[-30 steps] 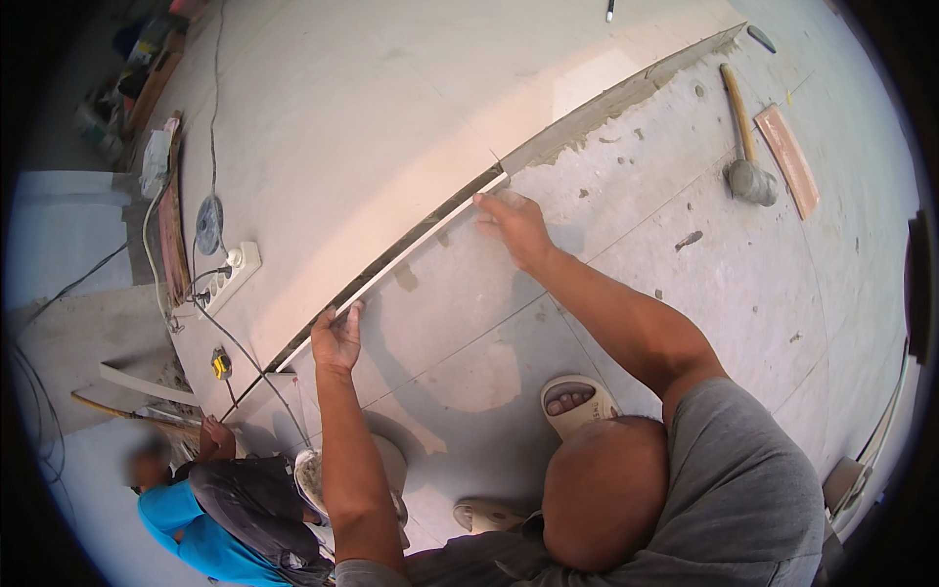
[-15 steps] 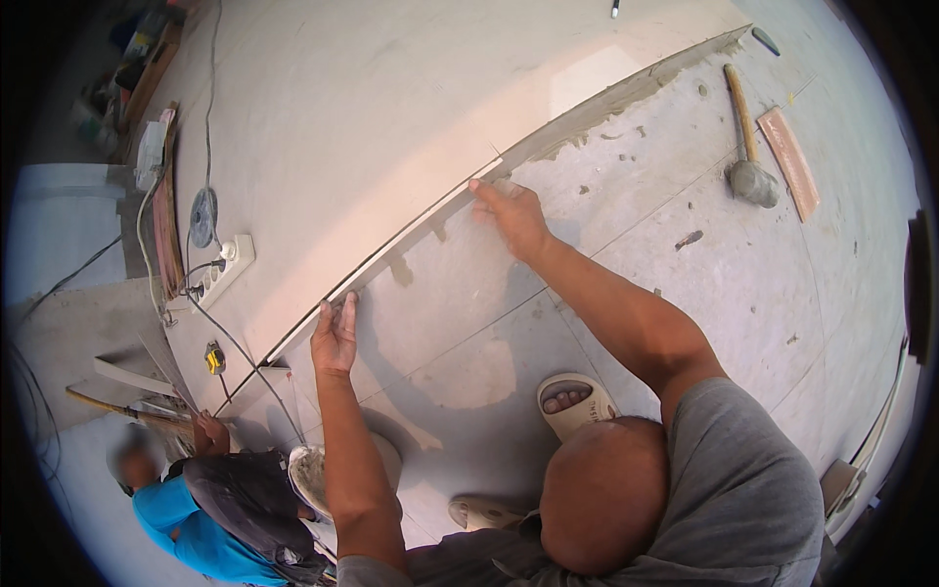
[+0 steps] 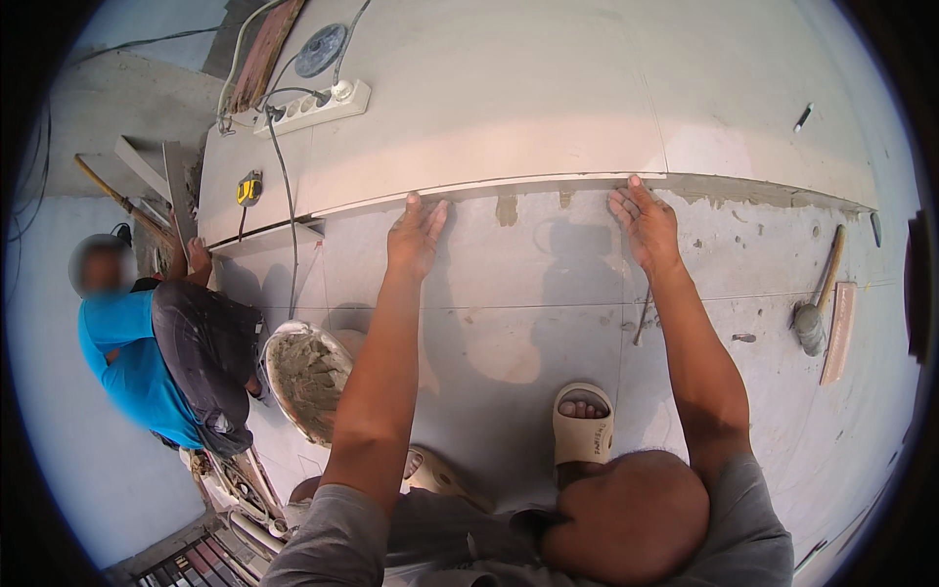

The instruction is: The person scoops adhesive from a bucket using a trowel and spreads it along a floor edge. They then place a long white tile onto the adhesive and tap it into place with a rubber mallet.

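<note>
A long, thin pale tile strip [image 3: 528, 179] lies along the edge of the raised tiled step, above a grey mortar-smeared riser. My left hand [image 3: 416, 237] is at the strip's front edge, fingertips on it and fingers slightly spread. My right hand [image 3: 645, 222] grips the same edge toward the strip's right end, one digit on top and the others curled below. A bucket of grey mortar [image 3: 311, 377] stands beside my left forearm.
A co-worker in blue [image 3: 132, 357] squats at left. On the step are a power strip [image 3: 313, 109] with cables, a tape measure [image 3: 249, 186] and a marker [image 3: 803, 116]. A rubber mallet [image 3: 810, 328] and pinkish bar [image 3: 837, 335] lie at right. My sandalled foot [image 3: 582, 426] is below.
The strip has moved up against the step's tile edge, closing most of the dark gap. The view has turned, so the step now runs nearly level and more of the bucket shows.
</note>
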{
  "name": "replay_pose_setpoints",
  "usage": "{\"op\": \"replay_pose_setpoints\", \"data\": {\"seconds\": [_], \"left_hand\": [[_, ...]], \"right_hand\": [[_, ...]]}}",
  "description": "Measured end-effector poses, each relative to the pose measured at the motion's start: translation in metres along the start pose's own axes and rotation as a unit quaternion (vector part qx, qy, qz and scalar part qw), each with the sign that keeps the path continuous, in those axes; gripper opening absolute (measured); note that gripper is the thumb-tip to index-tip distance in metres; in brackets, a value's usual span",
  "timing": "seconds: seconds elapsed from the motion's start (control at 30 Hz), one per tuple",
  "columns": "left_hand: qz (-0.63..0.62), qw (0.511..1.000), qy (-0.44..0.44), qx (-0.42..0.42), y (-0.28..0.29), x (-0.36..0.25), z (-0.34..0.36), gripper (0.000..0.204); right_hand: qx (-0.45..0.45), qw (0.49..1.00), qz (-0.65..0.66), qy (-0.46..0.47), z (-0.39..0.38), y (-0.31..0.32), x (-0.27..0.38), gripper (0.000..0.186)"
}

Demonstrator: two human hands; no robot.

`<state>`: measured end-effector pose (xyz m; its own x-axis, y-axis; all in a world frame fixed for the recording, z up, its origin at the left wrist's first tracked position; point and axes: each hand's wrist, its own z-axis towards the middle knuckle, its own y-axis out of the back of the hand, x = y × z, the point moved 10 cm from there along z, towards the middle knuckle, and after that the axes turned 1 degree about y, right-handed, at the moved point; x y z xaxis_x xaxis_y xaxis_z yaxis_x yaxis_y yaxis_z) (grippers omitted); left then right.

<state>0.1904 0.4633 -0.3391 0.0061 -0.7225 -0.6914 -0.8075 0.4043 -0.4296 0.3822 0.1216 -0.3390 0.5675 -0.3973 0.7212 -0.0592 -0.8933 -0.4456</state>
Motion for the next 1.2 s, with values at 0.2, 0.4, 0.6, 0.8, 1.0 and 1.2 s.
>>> {"op": "replay_pose_setpoints", "data": {"seconds": [0.2,0.4,0.6,0.8,1.0,1.2], "left_hand": [[-0.021,1.0,-0.009,-0.019,0.024,0.001,0.017,0.084],[0.05,0.999,-0.009,-0.019,0.03,-0.005,0.022,0.069],[0.123,0.991,-0.009,-0.051,0.053,-0.026,0.025,0.088],[0.168,0.964,-0.103,-0.177,0.106,-0.082,0.026,0.094],[0.218,0.957,-0.133,-0.141,0.111,-0.109,0.03,0.103],[0.202,0.957,-0.144,-0.15,0.116,-0.112,0.026,0.098]], "right_hand": [[0.017,0.999,-0.029,0.012,0.003,-0.011,-0.002,0.061],[-0.096,0.988,-0.082,0.09,-0.009,-0.001,0.015,0.056],[-0.135,0.952,-0.176,0.211,-0.012,0.019,0.041,0.045],[-0.132,0.903,-0.299,0.279,-0.011,0.023,0.058,0.032],[-0.136,0.85,-0.409,0.304,-0.018,0.018,0.077,0.034],[-0.129,0.852,-0.391,0.323,-0.021,0.022,0.083,0.032]]}}
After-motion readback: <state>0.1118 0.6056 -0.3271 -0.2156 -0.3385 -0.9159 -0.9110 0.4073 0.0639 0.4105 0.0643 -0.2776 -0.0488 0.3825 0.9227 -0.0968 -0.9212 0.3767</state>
